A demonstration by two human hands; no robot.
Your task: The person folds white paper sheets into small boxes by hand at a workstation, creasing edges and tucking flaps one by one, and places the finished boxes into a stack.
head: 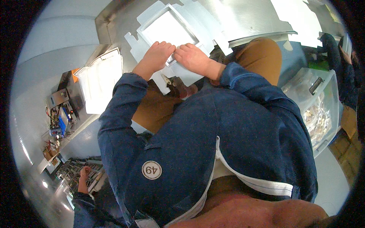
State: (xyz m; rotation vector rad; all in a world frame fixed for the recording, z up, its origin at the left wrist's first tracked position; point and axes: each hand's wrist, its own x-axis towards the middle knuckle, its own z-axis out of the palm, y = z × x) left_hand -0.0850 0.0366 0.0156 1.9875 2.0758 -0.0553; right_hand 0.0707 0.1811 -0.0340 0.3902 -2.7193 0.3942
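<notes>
A partly folded white cardboard box, with a raised rectangular rim and notched flaps spread around it, lies tilted at the metal table's near edge. On its near wall, my left hand and my right hand sit side by side, almost touching, with fingers curled over the rim. The thumbs are mostly hidden. One flap hangs over my lap below the hands.
White sheets are stacked at the left on the metal table; tools and devices stand beyond. At right are more white sheets and a clear plastic bin holding bagged parts. Co-workers' arms show at far right and lower left.
</notes>
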